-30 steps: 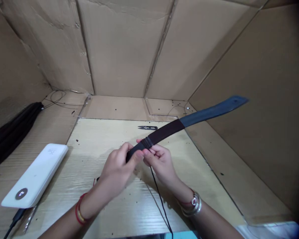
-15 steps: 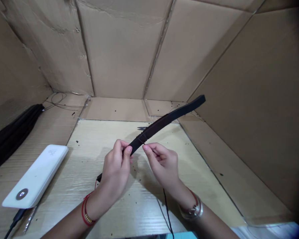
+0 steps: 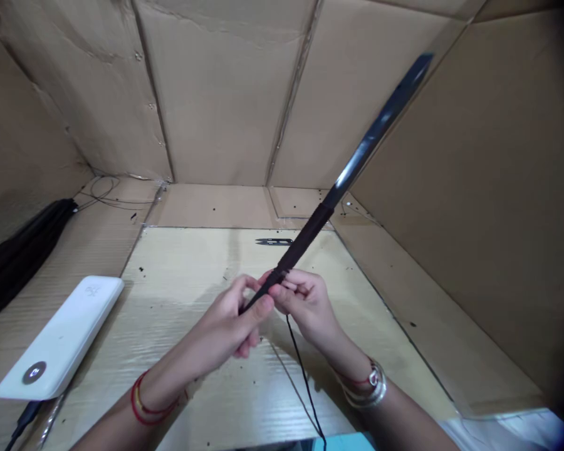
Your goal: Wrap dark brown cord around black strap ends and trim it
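Note:
A long, glossy black strip slants up to the right over the table. Dark cord wrapping covers its middle part. My left hand is closed around the strip's lower end, thumb on the near side. At the lower edge of the wrapping, my right hand pinches the cord against the strip, its fingertips partly hidden behind. From under my right hand a loose black cord runs down to the table's front edge. Beyond the hands, small black thread snips lie on the table.
A white power bank with a cable lies at the left. Behind it rests a bundle of black strands, with thin loops of cord beyond. Cardboard walls enclose the tabletop at the back and sides.
The strip has turned steeper, its far end swinging upward and its shiny face now showing. My left hand has rolled with it, and my right hand has come closer to the left.

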`<state>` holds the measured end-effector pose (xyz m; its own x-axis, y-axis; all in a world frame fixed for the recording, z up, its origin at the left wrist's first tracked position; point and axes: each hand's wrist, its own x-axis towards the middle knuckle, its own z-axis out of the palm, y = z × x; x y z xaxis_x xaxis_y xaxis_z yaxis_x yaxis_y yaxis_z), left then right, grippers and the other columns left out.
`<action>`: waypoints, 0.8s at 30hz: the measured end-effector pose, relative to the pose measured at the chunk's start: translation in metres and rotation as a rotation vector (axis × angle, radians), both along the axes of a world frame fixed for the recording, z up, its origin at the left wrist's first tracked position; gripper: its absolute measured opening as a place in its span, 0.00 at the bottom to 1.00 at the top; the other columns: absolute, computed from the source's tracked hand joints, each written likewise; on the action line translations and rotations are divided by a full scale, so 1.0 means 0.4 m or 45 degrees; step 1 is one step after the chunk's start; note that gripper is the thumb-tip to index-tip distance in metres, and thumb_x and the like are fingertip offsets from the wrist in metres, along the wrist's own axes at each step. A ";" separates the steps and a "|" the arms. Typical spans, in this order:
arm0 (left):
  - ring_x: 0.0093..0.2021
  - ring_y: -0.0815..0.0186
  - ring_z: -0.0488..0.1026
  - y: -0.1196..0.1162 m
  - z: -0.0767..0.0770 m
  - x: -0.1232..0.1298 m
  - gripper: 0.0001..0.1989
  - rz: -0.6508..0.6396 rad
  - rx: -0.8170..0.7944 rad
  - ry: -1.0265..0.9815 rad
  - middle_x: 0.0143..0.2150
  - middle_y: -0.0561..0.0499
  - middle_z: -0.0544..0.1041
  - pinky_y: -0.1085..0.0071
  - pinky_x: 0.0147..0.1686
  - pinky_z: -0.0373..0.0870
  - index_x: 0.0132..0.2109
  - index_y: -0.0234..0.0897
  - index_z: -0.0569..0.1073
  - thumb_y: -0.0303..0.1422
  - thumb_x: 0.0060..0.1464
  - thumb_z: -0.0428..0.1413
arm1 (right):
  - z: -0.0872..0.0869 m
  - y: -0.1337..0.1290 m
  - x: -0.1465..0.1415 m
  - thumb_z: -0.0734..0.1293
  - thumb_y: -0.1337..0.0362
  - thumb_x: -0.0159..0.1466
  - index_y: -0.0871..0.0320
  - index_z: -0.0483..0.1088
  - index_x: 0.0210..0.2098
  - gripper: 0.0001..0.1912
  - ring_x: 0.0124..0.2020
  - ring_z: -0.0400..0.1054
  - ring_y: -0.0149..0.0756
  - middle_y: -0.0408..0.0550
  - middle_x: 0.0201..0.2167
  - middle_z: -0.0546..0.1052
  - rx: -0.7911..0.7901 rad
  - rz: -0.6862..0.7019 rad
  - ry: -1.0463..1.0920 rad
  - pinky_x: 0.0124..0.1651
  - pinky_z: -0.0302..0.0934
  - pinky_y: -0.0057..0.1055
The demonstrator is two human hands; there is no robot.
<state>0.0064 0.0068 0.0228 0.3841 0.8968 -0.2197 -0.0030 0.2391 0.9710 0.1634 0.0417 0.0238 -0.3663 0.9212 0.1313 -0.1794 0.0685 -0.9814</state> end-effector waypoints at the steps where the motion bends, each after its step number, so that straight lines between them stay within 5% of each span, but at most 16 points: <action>1: 0.19 0.72 0.63 -0.001 -0.001 0.001 0.19 0.105 0.145 0.145 0.21 0.57 0.68 0.77 0.20 0.58 0.44 0.40 0.65 0.51 0.60 0.50 | -0.001 0.001 0.000 0.74 0.56 0.58 0.63 0.76 0.31 0.14 0.18 0.47 0.19 0.39 0.18 0.63 0.019 -0.070 0.002 0.20 0.38 0.22; 4: 0.22 0.70 0.66 -0.004 -0.001 0.007 0.17 0.253 0.376 0.314 0.22 0.53 0.71 0.75 0.24 0.61 0.35 0.38 0.67 0.47 0.62 0.48 | -0.007 0.005 0.002 0.74 0.53 0.57 0.64 0.76 0.33 0.18 0.17 0.46 0.20 0.38 0.16 0.62 -0.023 -0.053 -0.007 0.19 0.37 0.22; 8: 0.14 0.72 0.59 0.001 0.001 0.011 0.24 -0.035 -0.087 -0.142 0.16 0.57 0.64 0.76 0.15 0.54 0.32 0.38 0.65 0.53 0.63 0.41 | -0.012 0.002 0.010 0.71 0.49 0.59 0.65 0.75 0.47 0.26 0.17 0.47 0.21 0.41 0.16 0.67 -0.164 0.151 0.020 0.20 0.37 0.23; 10: 0.14 0.73 0.57 0.006 -0.001 0.011 0.24 -0.074 -0.173 -0.210 0.16 0.58 0.62 0.76 0.16 0.53 0.33 0.38 0.65 0.53 0.63 0.41 | -0.015 0.000 0.010 0.70 0.49 0.61 0.65 0.75 0.47 0.26 0.17 0.47 0.21 0.41 0.16 0.66 -0.153 0.108 0.008 0.20 0.37 0.23; 15: 0.30 0.67 0.67 0.008 -0.020 0.020 0.15 0.278 0.361 0.271 0.31 0.52 0.71 0.73 0.29 0.62 0.41 0.38 0.66 0.47 0.62 0.50 | -0.025 0.008 -0.003 0.71 0.50 0.60 0.66 0.74 0.44 0.24 0.18 0.44 0.21 0.35 0.16 0.54 -0.072 -0.166 -0.046 0.21 0.36 0.23; 17: 0.29 0.69 0.64 0.007 -0.022 0.025 0.16 0.322 0.345 0.212 0.30 0.54 0.68 0.74 0.27 0.59 0.41 0.39 0.64 0.48 0.62 0.49 | -0.026 0.011 -0.004 0.71 0.49 0.60 0.65 0.73 0.45 0.25 0.18 0.44 0.21 0.34 0.17 0.53 -0.069 -0.133 -0.033 0.21 0.37 0.23; 21: 0.17 0.75 0.45 0.013 -0.010 0.018 0.29 -0.040 -0.144 -0.290 0.21 0.62 0.50 0.77 0.17 0.41 0.32 0.40 0.57 0.63 0.55 0.41 | -0.026 0.015 0.002 0.71 0.51 0.61 0.63 0.72 0.36 0.19 0.17 0.41 0.20 0.34 0.16 0.54 -0.143 0.086 0.033 0.20 0.36 0.22; 24: 0.16 0.75 0.48 0.016 -0.004 0.005 0.28 -0.159 -0.132 -0.253 0.19 0.62 0.53 0.76 0.17 0.47 0.35 0.39 0.62 0.62 0.55 0.44 | -0.027 0.016 0.004 0.71 0.51 0.61 0.62 0.69 0.27 0.19 0.17 0.42 0.20 0.36 0.14 0.56 -0.087 -0.032 0.002 0.20 0.36 0.23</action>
<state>0.0085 0.0130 0.0212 0.5349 0.8165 -0.2170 -0.1554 0.3476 0.9247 0.1651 0.0481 0.0130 -0.3431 0.9368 0.0680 -0.1801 0.0055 -0.9836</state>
